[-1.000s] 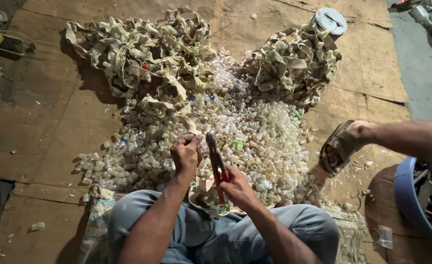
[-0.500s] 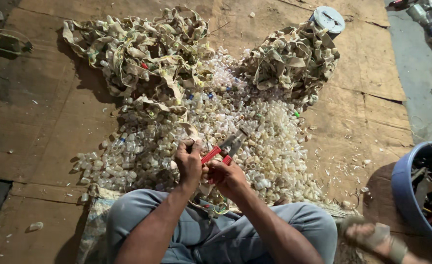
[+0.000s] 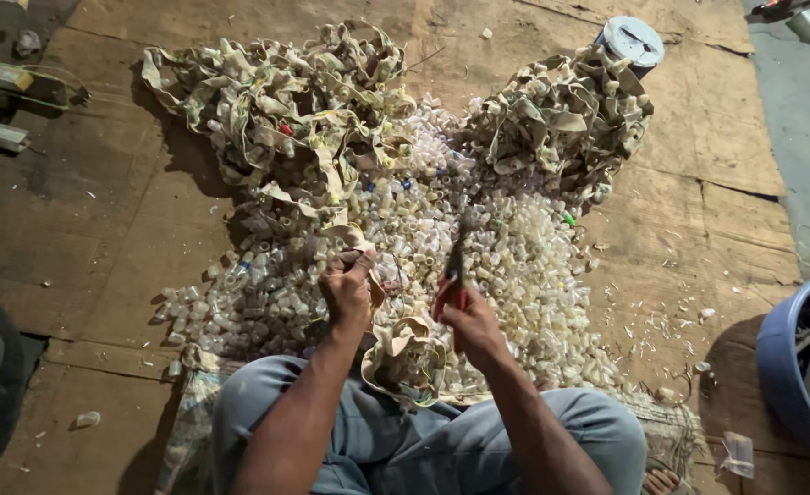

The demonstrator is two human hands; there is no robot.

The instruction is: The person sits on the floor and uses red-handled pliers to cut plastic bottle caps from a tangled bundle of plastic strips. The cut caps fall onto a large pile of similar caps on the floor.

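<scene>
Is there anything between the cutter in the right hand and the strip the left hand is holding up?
Nothing visible does. The left hand grips the strip, the right hand holds the red-handled cutter beside it, and only the pile of small clear pieces lies beneath the gap.

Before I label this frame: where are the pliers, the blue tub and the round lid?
pliers (image 3: 457, 275), head view, on the dark jaws.
blue tub (image 3: 776, 353), head view, on its outer wall.
round lid (image 3: 633, 40), head view, on its top face.
</scene>
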